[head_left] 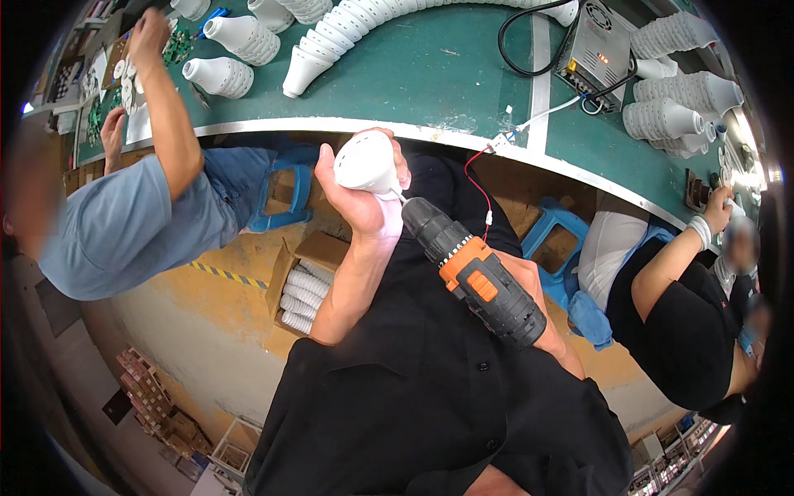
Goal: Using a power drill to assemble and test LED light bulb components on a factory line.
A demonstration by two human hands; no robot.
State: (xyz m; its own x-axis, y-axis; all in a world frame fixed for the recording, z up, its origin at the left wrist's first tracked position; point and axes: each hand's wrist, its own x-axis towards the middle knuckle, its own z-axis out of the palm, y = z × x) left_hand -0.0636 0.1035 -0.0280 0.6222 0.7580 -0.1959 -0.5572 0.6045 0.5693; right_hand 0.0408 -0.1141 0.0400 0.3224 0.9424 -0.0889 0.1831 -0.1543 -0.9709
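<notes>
My left hand (354, 207) is closed around a white cone-shaped lamp housing (365, 165), raised in front of the table edge. A black and orange cordless drill (473, 277) is gripped in my right hand (529, 281), most of which is hidden behind the tool. The drill points up and left, and its tip reaches the housing's side near my left palm. Whether the bit touches the housing I cannot tell. Light falls on my left wrist below it.
Long stacks of white housings (356, 33) lie on the green table (447, 91). A metal power supply (597, 54) has cables and a red wire (468, 169) hanging over the edge. Co-workers sit left and right. A cardboard box (318, 248) of white parts stands below.
</notes>
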